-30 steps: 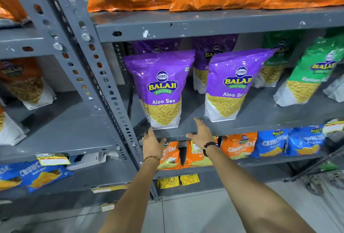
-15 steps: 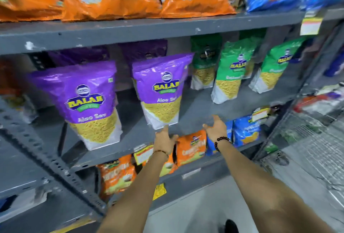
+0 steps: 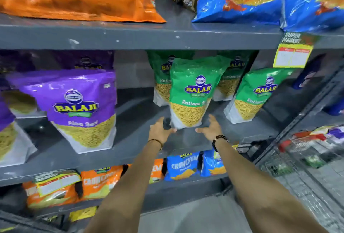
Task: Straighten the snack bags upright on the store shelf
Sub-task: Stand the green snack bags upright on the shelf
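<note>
Green plastic Balaji "Ratlami" sev pouch (image 3: 189,91) stands near the grey metal shelf (image 3: 130,145) front edge, top leaning right. Left hand (image 3: 160,130) and right hand (image 3: 211,127) flank its base, fingers spread, gripping nothing.

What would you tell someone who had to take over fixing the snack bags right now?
Left hand: open, at the bottom left corner of the front green Ratlami Sev bag; whether it touches is unclear.
Right hand: open, at the bag's bottom right corner, not gripping.
That bag stands near the front of the middle shelf, roughly upright.
Done: the purple Aloo Sev bag to the left stands upright.
Left: set this green bag straight, then the right-hand green Ratlami Sev bag, which leans right. More green bags stand behind; their state is hard to see.
</note>
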A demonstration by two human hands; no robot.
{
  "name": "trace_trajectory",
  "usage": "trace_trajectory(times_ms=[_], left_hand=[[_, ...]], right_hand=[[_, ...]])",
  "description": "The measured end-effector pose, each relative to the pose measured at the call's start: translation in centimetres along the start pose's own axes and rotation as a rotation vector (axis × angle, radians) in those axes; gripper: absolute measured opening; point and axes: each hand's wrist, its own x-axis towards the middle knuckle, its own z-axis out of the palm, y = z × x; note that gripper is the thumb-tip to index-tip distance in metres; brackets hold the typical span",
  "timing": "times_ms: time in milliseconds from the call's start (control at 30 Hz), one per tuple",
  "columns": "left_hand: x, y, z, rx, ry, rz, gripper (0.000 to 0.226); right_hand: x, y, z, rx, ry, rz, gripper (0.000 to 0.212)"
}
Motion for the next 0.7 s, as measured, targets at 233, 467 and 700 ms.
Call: trace_trajectory(times_ms=[233, 467, 700], left_hand=[[2.3, 1.2, 1.3, 0.054, -0.008, -0.035, 0.054], [2.6, 1.2, 0.9, 0.085, -0.038, 0.008, 0.053], [1.4, 0.7, -0.1, 0.075, -0.027, -0.006, 0.05]], right_hand=[[5.1, -0.3, -1.3, 0.023, -0.243, 0.042, 0.11], [6.2, -0.1, -0.9, 0.009, -0.347, 0.004, 0.097], [4.7, -0.3, 0.0, 0.039, -0.386, -0.047, 0.082]])
